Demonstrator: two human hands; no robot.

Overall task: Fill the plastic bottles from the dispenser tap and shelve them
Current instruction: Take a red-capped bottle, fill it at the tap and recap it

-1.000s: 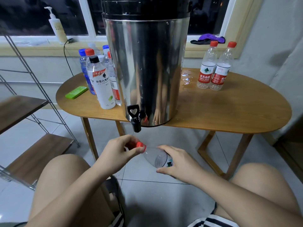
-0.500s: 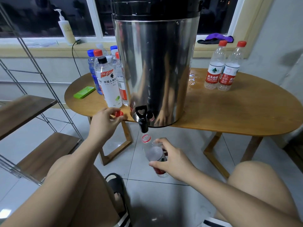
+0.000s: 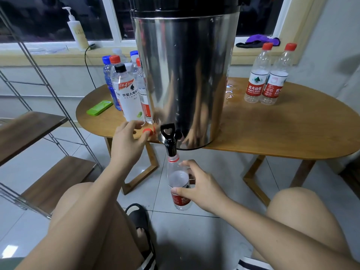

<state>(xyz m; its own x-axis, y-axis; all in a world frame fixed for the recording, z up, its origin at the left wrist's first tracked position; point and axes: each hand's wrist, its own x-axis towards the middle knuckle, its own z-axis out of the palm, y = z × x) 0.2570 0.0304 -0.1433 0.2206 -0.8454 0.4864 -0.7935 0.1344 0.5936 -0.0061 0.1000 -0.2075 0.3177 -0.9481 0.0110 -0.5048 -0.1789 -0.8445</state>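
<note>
Since a second ago you have swung the bottle (image 3: pixel 178 184) from lying sideways to upright, and your left hand (image 3: pixel 128 141) has carried the red cap (image 3: pixel 147 131) up to the table's (image 3: pixel 292 133) near edge.

Your right hand (image 3: pixel 198 189) grips the uncapped bottle around its label, thumb in front and fingers curled behind. The open mouth sits just under the black tap (image 3: pixel 169 141), at the 6 o'clock foot of the steel dispenser (image 3: pixel 185 84). The bottle looks empty.

Your left hand pinches the cap between thumb and fingertips, just beside the tap at its 9 o'clock. Whether the cap touches the tabletop cannot be told.

A cluster of capped bottles (image 3: pixel 126 94) stands at 9 o'clock of the dispenser, with a flat green case (image 3: pixel 99 107) further out the same way. Two red-capped bottles (image 3: pixel 265 82) stand side by side at its 3 o'clock, a small puddle (image 3: pixel 229 90) between them and the drum. The shelf rack (image 3: pixel 29 129) stands at 9 o'clock of the table, and a pump bottle (image 3: pixel 78 32) sits on the windowsill at 11 o'clock.
</note>
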